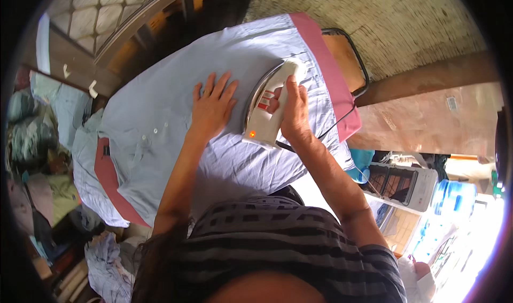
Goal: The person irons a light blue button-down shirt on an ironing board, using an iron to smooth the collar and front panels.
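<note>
A light blue shirt (176,70) with a dark red collar and trim lies spread over an ironing surface in front of me. My left hand (215,106) rests on the cloth with fingers spread, wearing a ring. Just right of it, a white clothes iron (262,122) sits on the shirt with its orange light lit. My right hand (294,109) is wrapped round the iron's handle. From the iron a dark cord (337,122) runs off to the right. Small white buttons (155,131) show on the shirt's left part. The iron hides the cloth under it.
Piles of folded clothes (35,124) fill the left side, with crumpled cloth (107,260) at lower left. A metal-framed chair (347,62) stands beyond the board. Right are a large cardboard box (422,121), a white appliance (403,185) and blue plastic bottles (454,196).
</note>
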A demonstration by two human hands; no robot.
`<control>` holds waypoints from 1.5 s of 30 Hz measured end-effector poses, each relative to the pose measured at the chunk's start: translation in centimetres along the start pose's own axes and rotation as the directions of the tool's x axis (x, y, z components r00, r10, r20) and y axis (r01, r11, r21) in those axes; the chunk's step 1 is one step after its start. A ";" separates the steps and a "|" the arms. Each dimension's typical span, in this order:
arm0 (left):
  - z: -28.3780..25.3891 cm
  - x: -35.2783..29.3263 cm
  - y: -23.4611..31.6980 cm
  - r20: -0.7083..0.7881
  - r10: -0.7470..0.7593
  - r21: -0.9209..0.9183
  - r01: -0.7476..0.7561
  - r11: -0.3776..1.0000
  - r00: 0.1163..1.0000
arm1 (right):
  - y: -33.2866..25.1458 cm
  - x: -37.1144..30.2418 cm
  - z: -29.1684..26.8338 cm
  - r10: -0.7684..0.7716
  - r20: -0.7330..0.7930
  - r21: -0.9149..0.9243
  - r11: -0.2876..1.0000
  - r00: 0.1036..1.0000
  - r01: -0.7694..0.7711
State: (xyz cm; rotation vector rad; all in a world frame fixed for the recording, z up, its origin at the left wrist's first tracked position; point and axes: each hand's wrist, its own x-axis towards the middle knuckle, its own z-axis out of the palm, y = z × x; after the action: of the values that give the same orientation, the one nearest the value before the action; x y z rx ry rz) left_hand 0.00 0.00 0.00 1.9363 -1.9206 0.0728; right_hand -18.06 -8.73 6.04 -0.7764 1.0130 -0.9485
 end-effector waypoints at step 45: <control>-4.3 12.3 11.0 0.119 -0.097 -0.337 0.132 0.932 0.988 | -9.6 23.5 -13.3 -0.080 0.504 -0.809 0.307 0.860 0.502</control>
State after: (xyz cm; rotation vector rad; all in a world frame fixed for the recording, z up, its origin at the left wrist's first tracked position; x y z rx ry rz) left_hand -8.93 -9.90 10.62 1.8348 -1.7363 -0.3772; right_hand -27.93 -35.35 1.83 -2.1368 1.0264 -0.3715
